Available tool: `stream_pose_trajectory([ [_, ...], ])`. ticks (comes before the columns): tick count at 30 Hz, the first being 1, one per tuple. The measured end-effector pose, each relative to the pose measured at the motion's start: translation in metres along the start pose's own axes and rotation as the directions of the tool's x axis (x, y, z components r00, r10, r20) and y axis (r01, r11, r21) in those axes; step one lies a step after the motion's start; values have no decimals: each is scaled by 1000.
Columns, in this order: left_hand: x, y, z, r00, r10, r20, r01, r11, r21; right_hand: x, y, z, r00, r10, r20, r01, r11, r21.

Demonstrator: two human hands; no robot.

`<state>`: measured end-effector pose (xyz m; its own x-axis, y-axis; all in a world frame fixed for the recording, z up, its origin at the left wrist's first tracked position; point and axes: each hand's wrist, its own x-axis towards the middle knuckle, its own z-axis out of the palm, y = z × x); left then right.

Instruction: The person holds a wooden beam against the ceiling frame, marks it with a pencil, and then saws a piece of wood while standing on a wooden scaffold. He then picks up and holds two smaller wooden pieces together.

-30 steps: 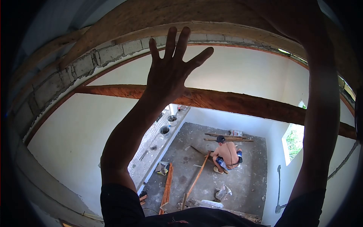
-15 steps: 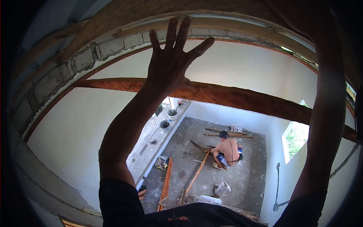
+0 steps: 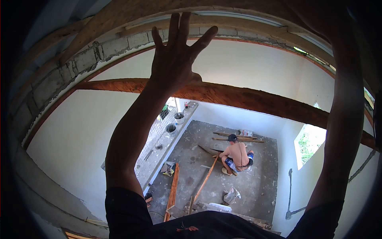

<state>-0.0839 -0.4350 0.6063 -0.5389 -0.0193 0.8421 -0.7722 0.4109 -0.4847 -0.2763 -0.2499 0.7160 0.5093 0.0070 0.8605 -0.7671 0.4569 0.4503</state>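
My left hand (image 3: 175,55) is raised with its fingers spread and nothing in it. Its fingertips overlap the lower edge of the pale roof beam (image 3: 223,24); whether they touch it I cannot tell. Behind my left wrist a reddish-brown wooden beam (image 3: 246,97) crosses the view. My right arm reaches up along the right side, and my right hand (image 3: 318,16) lies in the dark at the top edge by the roof timbers. Its fingers cannot be made out.
Far below, a person (image 3: 236,155) crouches on the concrete floor (image 3: 258,175) beside a long board (image 3: 206,179). Stacked planks (image 3: 172,191), a plastic bag (image 3: 231,196) and buckets (image 3: 171,128) on a ledge are also there. A block wall (image 3: 85,59) runs below the roof.
My left hand has shifted slightly up and left, and its thumb side now shows more. The room below appears slightly higher and further left. My right arm is almost unchanged.
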Motion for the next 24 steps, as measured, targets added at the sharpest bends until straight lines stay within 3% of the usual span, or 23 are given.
stream_pose_trajectory([
  [4, -14, 1, -5, 998, -36, -59, 30, 995, -96, -2, 0, 6, 999, -15, -37, 15, 1000, 7],
  [5, -15, 7, -15, 996, -75, -57, 72, 997, -41, -1, 0, 7, 999, -10, -42, 10, 1000, 5],
  [7, -21, -8, -26, 973, 9, -230, -58, 977, -206, -2, 2, 4, 999, -44, -7, 43, 999, -18],
  [9, -23, -21, -37, 917, -34, -397, -68, 968, -242, -3, 0, 7, 998, -54, -10, 54, 998, -38],
  [10, -20, -39, -39, 851, 16, -525, -143, 969, -203, -4, 0, 10, 998, -56, -10, 56, 998, -43],
  [13, 6, -71, -55, 752, 67, -656, -136, 989, -55, -8, -5, 17, 998, -64, -8, 64, 997, -33],
  [16, 15, -92, -67, 851, -90, -517, 39, 993, -108, -11, -10, 20, 998, -69, -3, 69, 997, -24],
  [18, 19, -87, -72, 892, -141, -430, 79, 984, -160, -12, -10, 17, 998, -64, 2, 64, 998, -27],
  [22, 20, -89, -70, 940, 10, -341, -41, 996, -84, -13, -10, 15, 998, -62, -3, 62, 998, -31],
  [24, 21, -92, -64, 911, 103, -398, -157, 982, -105, -11, -10, 15, 998, -64, -14, 63, 997, -33],
])
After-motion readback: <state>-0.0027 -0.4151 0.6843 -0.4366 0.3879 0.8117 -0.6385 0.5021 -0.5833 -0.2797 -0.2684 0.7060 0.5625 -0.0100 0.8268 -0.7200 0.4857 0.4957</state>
